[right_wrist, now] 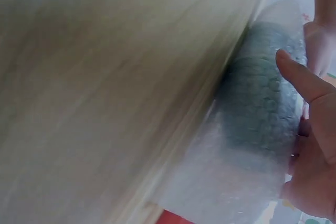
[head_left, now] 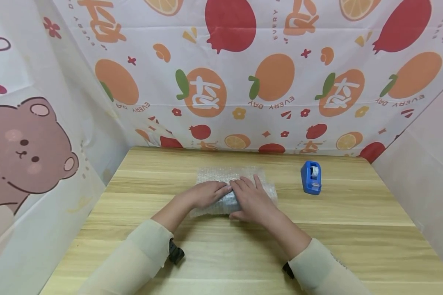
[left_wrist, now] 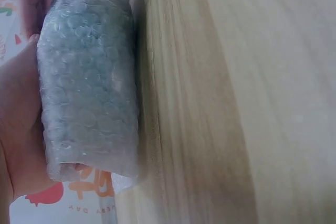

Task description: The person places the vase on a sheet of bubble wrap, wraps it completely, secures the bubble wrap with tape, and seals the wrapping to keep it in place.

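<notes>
A roll of clear bubble wrap (head_left: 227, 203) lies on the wooden table, with something greenish-grey showing dimly through its layers. The contents' kind is hidden. My left hand (head_left: 208, 194) rests across the top of the roll's left part, its fingers extended toward the right hand. My right hand (head_left: 252, 201) spans the roll from the right, thumb along the near side and fingers over the top. In the right wrist view, the right thumb (right_wrist: 304, 80) presses on the wrapped surface. The left wrist view shows the wrap's rolled open end (left_wrist: 71, 169).
To the right stands a blue tape dispenser (head_left: 311, 178) with a roll of tape. A loose flap of bubble wrap (head_left: 206, 174) spreads behind the hands. Behind the table hangs a fruit-print cloth (head_left: 240, 82); a bear-print cloth (head_left: 26, 147) hangs at left.
</notes>
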`<action>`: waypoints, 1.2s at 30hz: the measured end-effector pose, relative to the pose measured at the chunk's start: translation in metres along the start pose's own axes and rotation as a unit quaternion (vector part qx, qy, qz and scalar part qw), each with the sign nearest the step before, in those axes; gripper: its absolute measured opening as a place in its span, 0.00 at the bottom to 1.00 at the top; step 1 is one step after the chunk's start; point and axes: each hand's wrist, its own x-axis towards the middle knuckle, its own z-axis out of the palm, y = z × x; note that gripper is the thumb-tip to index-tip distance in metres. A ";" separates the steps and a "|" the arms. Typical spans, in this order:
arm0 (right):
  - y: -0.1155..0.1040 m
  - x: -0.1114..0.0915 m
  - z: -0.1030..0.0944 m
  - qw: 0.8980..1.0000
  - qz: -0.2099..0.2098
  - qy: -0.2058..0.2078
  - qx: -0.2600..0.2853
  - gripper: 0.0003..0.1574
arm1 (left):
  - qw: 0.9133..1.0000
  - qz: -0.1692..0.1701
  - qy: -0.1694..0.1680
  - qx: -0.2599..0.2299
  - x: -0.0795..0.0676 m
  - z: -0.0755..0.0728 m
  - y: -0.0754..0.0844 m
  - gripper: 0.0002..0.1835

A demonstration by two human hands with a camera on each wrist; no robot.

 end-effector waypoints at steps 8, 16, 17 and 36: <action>0.004 0.003 0.005 0.999 0.026 -0.020 0.042 0.65 | 1.000 -0.014 0.003 0.013 0.007 -0.002 0.000 0.37; 0.004 0.006 0.012 0.999 0.028 -0.019 0.031 0.59 | 0.998 -0.028 0.020 0.044 0.009 -0.002 0.004 0.37; 0.004 0.006 0.013 0.999 0.027 -0.019 0.030 0.58 | 0.998 -0.029 0.023 0.046 0.008 -0.002 0.003 0.37; 0.002 0.007 0.012 0.999 0.025 -0.033 0.012 0.55 | 0.997 -0.073 0.016 -0.001 -0.005 -0.015 -0.013 0.43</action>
